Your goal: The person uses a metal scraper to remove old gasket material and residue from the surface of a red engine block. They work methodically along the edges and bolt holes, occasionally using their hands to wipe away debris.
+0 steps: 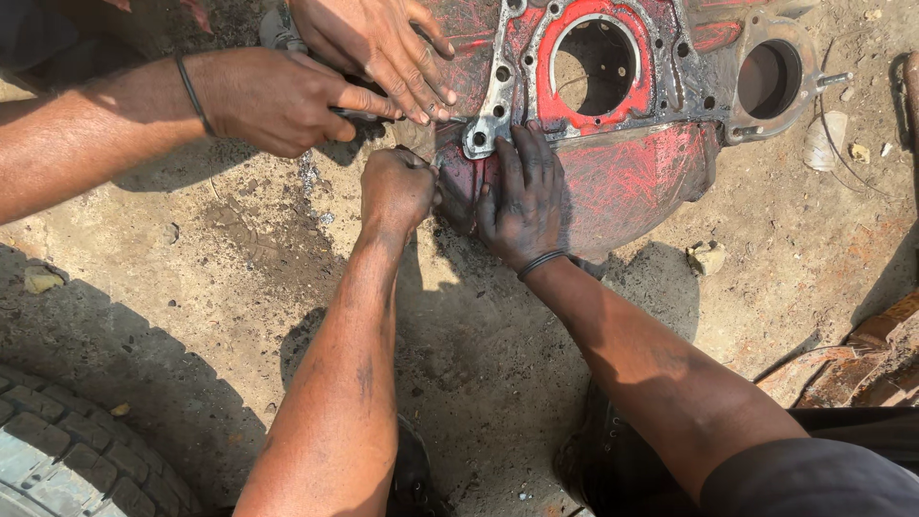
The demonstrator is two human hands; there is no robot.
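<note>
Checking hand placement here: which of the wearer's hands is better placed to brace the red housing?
Probably the right hand: it lies flat, fingers spread, on the red housing. The left hand is fisted at its edge.

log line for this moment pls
left hand fisted at red engine housing edge | right hand flat on housing | co-worker's hands alongside

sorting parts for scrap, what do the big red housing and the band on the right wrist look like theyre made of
Red housing: likely cast metal, with scratched red paint and bare grey showing around the bolt holes. Wrist band on the right hand: thin, dark and smooth, perhaps rubber or metal; unclear.
</note>
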